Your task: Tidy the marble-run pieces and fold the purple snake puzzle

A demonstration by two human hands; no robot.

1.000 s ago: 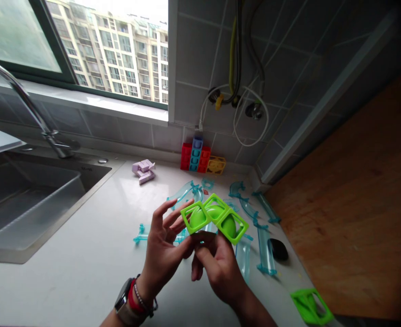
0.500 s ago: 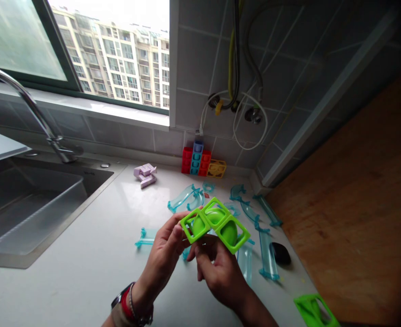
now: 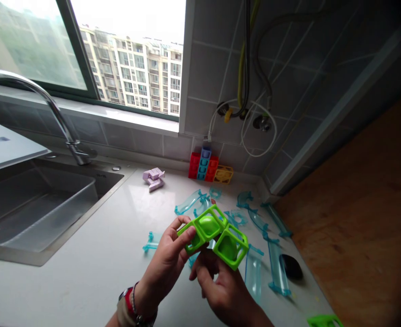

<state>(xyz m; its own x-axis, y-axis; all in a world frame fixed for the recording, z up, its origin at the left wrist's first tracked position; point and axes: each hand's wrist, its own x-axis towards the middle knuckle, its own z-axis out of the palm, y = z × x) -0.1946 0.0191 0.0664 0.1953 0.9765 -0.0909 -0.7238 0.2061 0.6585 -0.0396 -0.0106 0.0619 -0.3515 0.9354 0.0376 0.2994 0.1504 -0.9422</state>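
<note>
Green cube-frame track piece (image 3: 214, 234), seen from the head camera, was held up off the table (image 3: 84, 272) between both hands, just in front of the chest and above the scattered parts. Was made of three open cube frames joined in a bent row, with a rounded green chute inside.

Left hand (image 3: 168, 263): grip closed on the leftmost frame, thumb on top, fingers curled beneath. Wore a watch and red bands (image 3: 132, 304) at the wrist. Right hand (image 3: 220, 286): grip closed from below on the rightmost frame, fingertips mostly hidden behind the plastic.

Judged as a step of handling and turning the piece in the air, with nothing yet mated to it. Any further turn or fit would call for one grip kept firm while the other shifted, and for the open frame faces kept free of fingers.

Lay beneath and beyond the hands: clear blue track segments (image 3: 254, 268), several curved, spread over the table. Sat beside them a small black object (image 3: 292, 267), too dark to identify. Stood against the tiled wall a red and blue block stack (image 3: 203, 165) touching a yellow frame block (image 3: 223, 174). Lay near the sink (image 3: 33, 204) and faucet (image 3: 60, 118) a few lilac pieces (image 3: 153, 178). Showed at the bottom right edge a second green piece (image 3: 324, 321), partly cut off.
</note>
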